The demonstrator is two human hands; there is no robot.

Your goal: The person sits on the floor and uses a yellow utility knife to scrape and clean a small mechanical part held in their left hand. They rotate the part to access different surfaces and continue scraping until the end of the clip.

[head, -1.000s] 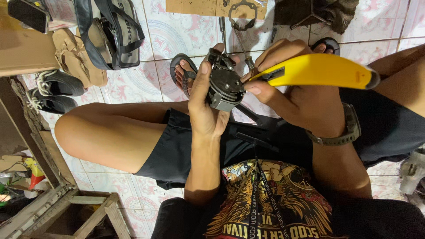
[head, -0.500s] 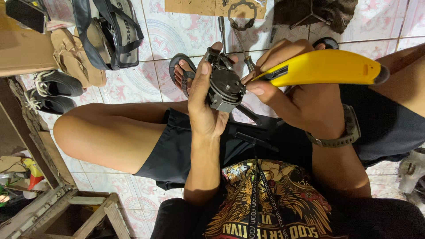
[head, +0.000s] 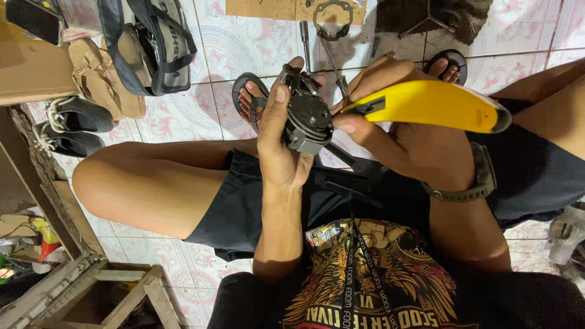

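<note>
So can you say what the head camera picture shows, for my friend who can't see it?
A seated person's left hand grips a dark metal machine part, while the right hand presses a yellow utility knife against it. Shoes lie on the tiled floor.

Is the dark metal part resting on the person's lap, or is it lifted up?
Lifted: the left hand holds the metal part above the lap.

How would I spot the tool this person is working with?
Look above the seated person's lap, where both hands meet. The right hand holds a utility knife, its tip against the dark metal part in the left hand. Its bright yellow handle sets it apart.
</note>
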